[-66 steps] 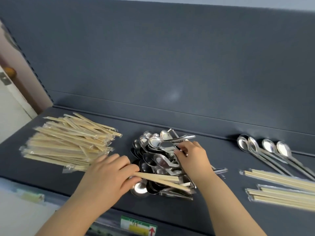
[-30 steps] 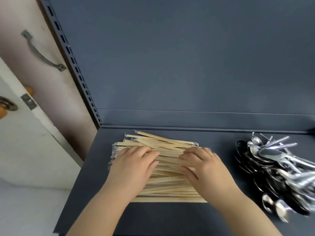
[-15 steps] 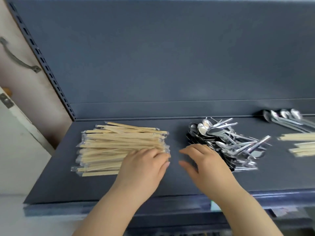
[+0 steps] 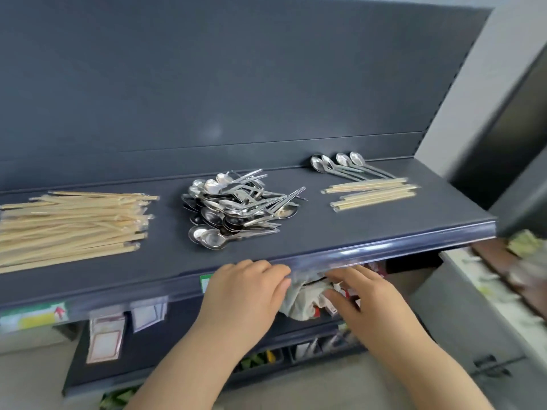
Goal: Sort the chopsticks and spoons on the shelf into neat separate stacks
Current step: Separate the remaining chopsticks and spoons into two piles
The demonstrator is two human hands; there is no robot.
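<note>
Plainly the left hand (image 4: 245,291) and right hand (image 4: 365,294) hang loose, empty, at the shelf (image 4: 325,236) lip; chopsticks (image 4: 74,226) stacked left, spoons (image 4: 236,208) heaped centre. Nudged, that heap may slide.

A shop: a dark metal display shelf (image 4: 325,232) with price tags (image 4: 105,340) hanging from its front rail (image 4: 384,250).

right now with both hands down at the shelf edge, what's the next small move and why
Probably lift the right hand to the spoon heap and take one top spoon: the heap is tangled, while four spoons lie in a neat row at the back right.
</note>
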